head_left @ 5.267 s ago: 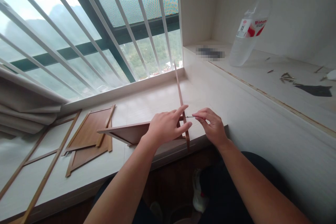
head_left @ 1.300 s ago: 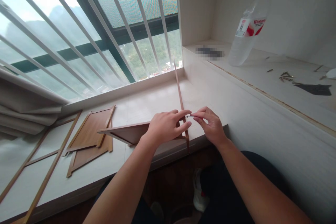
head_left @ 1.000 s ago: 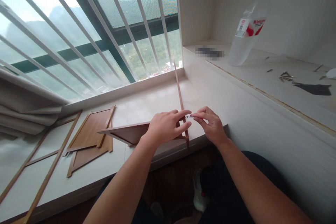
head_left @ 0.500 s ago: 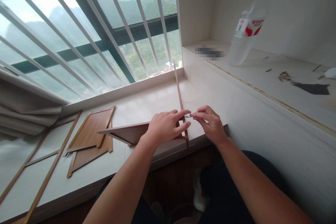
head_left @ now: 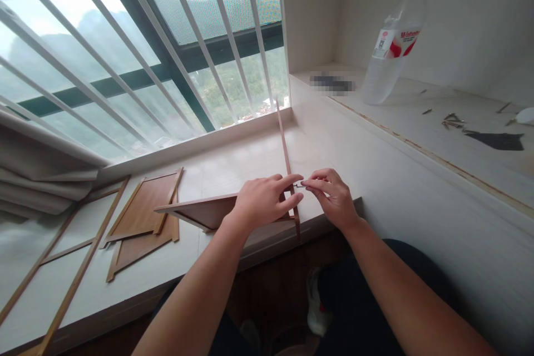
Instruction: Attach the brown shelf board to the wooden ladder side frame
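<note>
Brown wood-grain panels (head_left: 142, 217) lay flat at the left of the pale sill (head_left: 233, 164). Further right, the left hand (head_left: 261, 200) lay over a horizontal brown board (head_left: 200, 212), fingers curled round the upright board (head_left: 287, 164) it met. Just right of that, the right hand (head_left: 331, 197) pinched a thin screw (head_left: 298, 185) against the upright's face. A plastic bottle (head_left: 392, 44) stood on the desk at far right.

Matt brown wood-grain panel (head_left: 200, 212), thin metal screw (head_left: 298, 185), pale smooth laminate sill (head_left: 233, 164), clear plastic bottle (head_left: 390, 44).
</note>
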Motion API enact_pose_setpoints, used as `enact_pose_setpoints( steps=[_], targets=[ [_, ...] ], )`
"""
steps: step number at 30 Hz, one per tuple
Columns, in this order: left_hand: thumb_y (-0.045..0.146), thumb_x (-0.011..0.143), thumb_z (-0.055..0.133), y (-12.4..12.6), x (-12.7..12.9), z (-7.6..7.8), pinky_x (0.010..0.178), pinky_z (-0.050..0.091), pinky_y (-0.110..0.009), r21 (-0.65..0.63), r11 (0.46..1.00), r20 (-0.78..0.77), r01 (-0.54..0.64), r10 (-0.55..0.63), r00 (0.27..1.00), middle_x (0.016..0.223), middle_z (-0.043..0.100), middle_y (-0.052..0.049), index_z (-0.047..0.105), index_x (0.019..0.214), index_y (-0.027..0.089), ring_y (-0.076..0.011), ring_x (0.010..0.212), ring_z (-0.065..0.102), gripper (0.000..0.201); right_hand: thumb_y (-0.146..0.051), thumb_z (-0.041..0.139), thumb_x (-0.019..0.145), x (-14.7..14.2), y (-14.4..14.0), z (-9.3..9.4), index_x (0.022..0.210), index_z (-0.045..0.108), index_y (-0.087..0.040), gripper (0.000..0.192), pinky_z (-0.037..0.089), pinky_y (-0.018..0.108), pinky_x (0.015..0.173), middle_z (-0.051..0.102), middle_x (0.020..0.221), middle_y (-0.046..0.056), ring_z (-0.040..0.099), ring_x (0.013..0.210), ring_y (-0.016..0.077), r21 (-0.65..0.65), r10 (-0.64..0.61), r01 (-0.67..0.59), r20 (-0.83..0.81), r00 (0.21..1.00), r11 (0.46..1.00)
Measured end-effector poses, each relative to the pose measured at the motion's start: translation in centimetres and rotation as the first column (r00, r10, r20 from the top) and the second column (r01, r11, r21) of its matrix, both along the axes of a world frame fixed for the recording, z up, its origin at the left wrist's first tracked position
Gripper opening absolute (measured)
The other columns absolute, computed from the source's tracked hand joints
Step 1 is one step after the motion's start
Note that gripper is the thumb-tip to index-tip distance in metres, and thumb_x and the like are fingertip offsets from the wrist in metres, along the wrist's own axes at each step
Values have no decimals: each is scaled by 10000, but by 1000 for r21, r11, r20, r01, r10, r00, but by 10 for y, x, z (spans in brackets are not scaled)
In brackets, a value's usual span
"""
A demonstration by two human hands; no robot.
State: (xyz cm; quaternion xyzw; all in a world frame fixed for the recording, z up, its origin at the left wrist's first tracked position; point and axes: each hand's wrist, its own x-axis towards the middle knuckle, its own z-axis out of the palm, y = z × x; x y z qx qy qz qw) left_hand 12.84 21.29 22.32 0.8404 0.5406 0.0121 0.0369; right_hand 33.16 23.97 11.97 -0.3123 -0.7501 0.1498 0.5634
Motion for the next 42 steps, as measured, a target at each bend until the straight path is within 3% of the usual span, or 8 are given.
enact_pose_setpoints(
  steps=[27, 32, 42],
  targets=[
    [697, 981, 265, -1, 2, 2, 719, 459, -310, -13, 1000, -5, -19, 19, 1000, 1128, 730, 17, 477, 1442, 481, -226, 942, 718, 552, -196, 637, 968, -1, 3, 0, 1098, 781, -319, 230, 539, 357, 792, 656, 1037, 57, 607, 946, 182, -10, -41, 41, -4, 999, 999],
    [700, 981, 259, -1, 2, 3, 713, 464, -316, -9, 1000, -10, -13, 13, 1000, 1125, 731, 15, 479, 1438, 478, -237, 947, 724, 553, -201, 632, 971, 0, 6, 2, 1098, 788, -337, 242, 536, 363, 768, 668, 1021, 58, 594, 925, 188, 50, -75, 73, 36, 997, 996],
    [709, 974, 263, 0, 2, 0, 792, 518, -351, -7, 999, -12, -39, 39, 999, 1293, 710, -14, 208, 1617, 406, -266, 1047, 722, 713, -133, 588, 969, 10, 10, 8, 1135, 780, -366, 345, 538, 404, 857, 689, 1122, 55, 559, 1004, 217, 163, -100, 74, 161, 982, 984]
  ],
)
